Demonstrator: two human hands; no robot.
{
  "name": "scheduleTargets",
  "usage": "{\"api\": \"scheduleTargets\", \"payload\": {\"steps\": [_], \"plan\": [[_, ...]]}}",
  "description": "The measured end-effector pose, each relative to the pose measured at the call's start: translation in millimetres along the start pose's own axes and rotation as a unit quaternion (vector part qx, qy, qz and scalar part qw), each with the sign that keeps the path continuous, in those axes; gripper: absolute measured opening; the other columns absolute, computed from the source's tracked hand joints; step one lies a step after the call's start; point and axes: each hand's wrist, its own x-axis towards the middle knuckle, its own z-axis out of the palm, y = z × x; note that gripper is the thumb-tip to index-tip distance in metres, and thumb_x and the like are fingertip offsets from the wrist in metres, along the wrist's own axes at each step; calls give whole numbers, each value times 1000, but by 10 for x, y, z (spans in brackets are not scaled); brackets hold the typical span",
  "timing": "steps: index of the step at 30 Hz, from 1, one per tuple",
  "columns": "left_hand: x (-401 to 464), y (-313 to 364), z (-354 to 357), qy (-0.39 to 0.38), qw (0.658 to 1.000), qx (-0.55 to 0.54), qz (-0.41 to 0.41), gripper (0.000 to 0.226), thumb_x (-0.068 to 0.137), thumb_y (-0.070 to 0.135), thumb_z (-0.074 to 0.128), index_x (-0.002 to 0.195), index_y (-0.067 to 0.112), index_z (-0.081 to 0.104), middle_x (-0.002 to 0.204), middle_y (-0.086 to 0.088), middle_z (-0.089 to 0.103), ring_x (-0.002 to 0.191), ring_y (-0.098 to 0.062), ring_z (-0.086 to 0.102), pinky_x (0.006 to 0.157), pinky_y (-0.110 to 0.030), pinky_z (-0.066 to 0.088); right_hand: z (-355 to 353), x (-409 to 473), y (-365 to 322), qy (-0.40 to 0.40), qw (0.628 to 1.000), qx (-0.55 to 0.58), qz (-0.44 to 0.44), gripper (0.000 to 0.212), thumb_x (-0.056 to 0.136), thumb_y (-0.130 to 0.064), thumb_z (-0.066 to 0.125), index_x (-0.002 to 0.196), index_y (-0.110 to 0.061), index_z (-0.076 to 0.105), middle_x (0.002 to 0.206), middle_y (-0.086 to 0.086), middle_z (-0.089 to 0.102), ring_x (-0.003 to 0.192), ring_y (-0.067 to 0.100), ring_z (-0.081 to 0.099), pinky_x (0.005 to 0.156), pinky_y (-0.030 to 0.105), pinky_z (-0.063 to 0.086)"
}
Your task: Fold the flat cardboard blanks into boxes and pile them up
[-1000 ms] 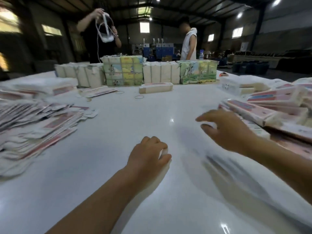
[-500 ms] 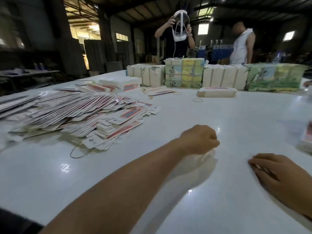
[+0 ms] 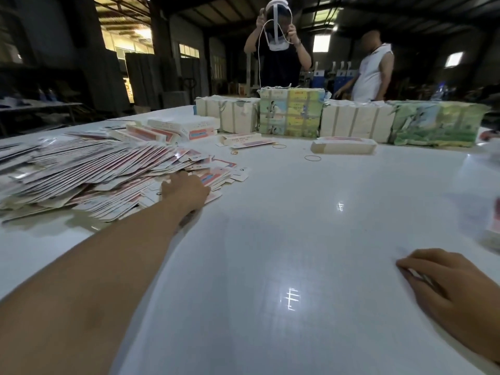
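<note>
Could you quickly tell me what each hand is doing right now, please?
Left hand: on the pile of flat blanks; grip cannot be told.
Right hand: open, flat on the table, empty.

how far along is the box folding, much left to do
Early on, by the look of it. Done: a few folded boxes piled behind the heap, and one more alone mid-table. In hand: the left hand is on the near edge of the heap of flat blanks, while the right hand rests empty on the table. Left: nearly all the heap remains unfolded.
</note>
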Motion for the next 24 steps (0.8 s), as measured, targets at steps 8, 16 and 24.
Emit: {"api": "scheduleTargets", "payload": {"steps": [8, 16, 24], "plan": [[-219, -10, -386, 45, 982, 129, 128, 27, 90, 8, 42, 108, 10, 62, 91, -7, 59, 81, -26, 55, 67, -31, 41, -23, -24, -35, -10, 1000, -5, 16, 18, 76, -4, 73, 90, -15, 76, 90, -11, 59, 83, 28, 60, 71, 40, 47], [-1571, 1195, -572, 250, 886, -34, 390, 32, 81, -2, 48, 110, 9, 56, 92, -10, 64, 82, -31, 61, 57, -33, 42, -295, 110, -120, 13, 818, 474, 326, 27, 96, -34, 51, 100, -14, 68, 105, 6, 71, 89, 19, 66, 72, 26, 52], [-2199, 1518, -173, 259, 787, -126, 546, 35, 70, 1, 77, 104, 1, 69, 101, -13, 69, 85, -26, 67, 59, -34, 58, -517, 62, -143, 36, 589, 697, 408, 21, 97, -10, 38, 90, 4, 52, 60, 18, 68, 46, 27, 65, 35, 30, 50]]}}
